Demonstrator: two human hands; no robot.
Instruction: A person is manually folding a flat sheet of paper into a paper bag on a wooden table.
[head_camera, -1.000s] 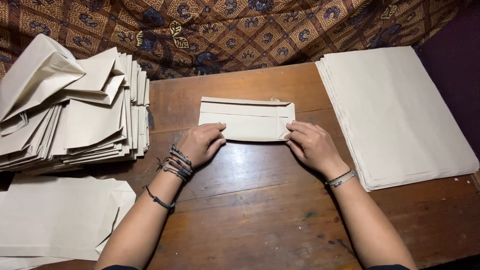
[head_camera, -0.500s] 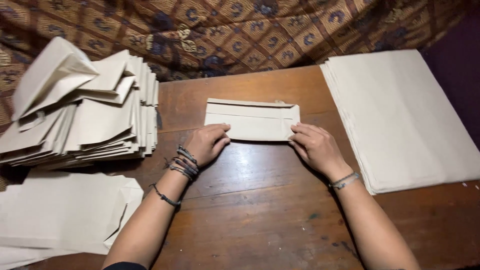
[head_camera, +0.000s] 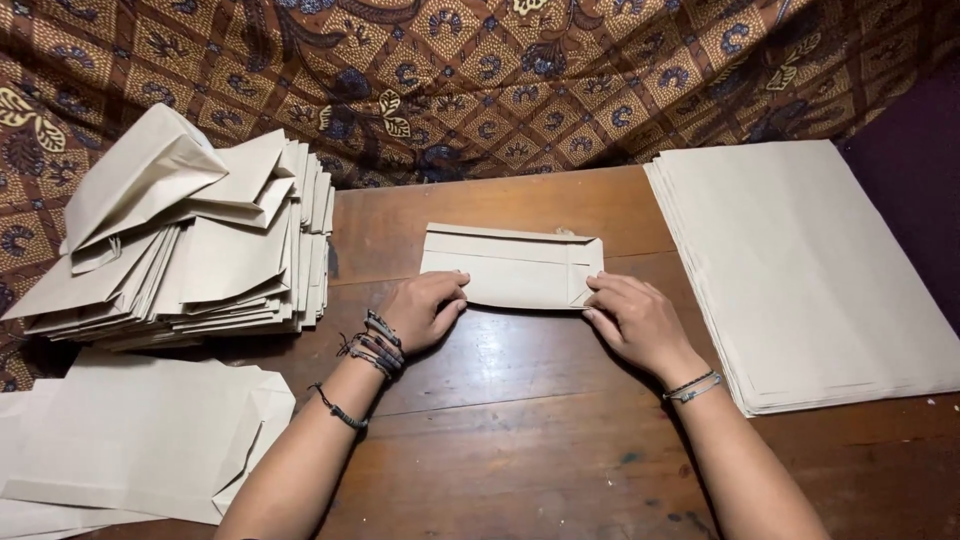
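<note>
Fingers (head_camera: 452, 283) of the left hand (head_camera: 425, 310) and right hand (head_camera: 640, 322) still press flat, uncurled, on the folded paper's (head_camera: 512, 266) near edge at mid-table (head_camera: 520, 440) — only the view shifted, the crease unchanged.

Folded beige paper envelope (head_camera: 512, 265) lies flat on wooden table (head_camera: 520, 440).

Beige folded paper (head_camera: 512, 267) – brown table (head_camera: 520, 440) – brown patterned cloth (head_camera: 450, 70).
</note>
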